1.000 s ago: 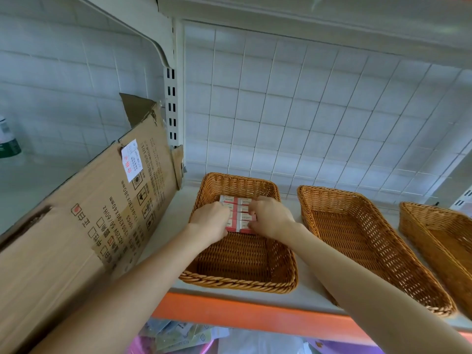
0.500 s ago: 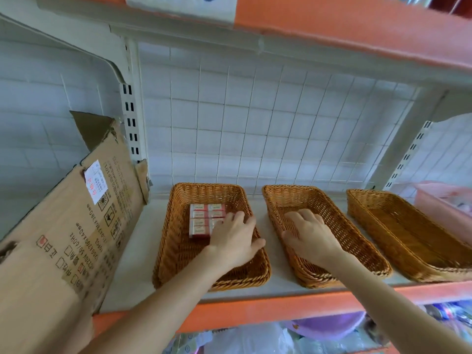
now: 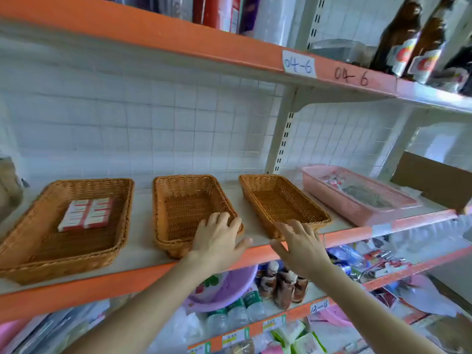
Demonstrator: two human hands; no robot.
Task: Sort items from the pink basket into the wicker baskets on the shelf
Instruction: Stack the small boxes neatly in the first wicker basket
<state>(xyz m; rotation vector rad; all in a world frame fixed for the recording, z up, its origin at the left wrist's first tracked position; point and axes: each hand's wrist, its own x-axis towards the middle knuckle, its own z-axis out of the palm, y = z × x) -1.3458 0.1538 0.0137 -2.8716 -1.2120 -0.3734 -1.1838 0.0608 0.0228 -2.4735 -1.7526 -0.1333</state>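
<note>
1. Both arms reach up and forward, palms down. The left hand (image 3: 219, 241) hovers at the front right corner of the middle wicker basket (image 3: 184, 213), fingers straight and spread, holding nothing.
2. The right hand (image 3: 301, 247) is the same deal: fingers splayed, empty, at the front left corner of the right wicker basket (image 3: 281, 203).
3. All three baskets are rectangular tan weave with braided rims. The left wicker basket (image 3: 58, 270) holds flat red-and-white boxes (image 3: 85, 213) in rows.
4. The pink basket (image 3: 339, 208) is slotted plastic, sitting on the white shelf (image 3: 141, 226) just right of the wicker ones, contents blurry.
</note>
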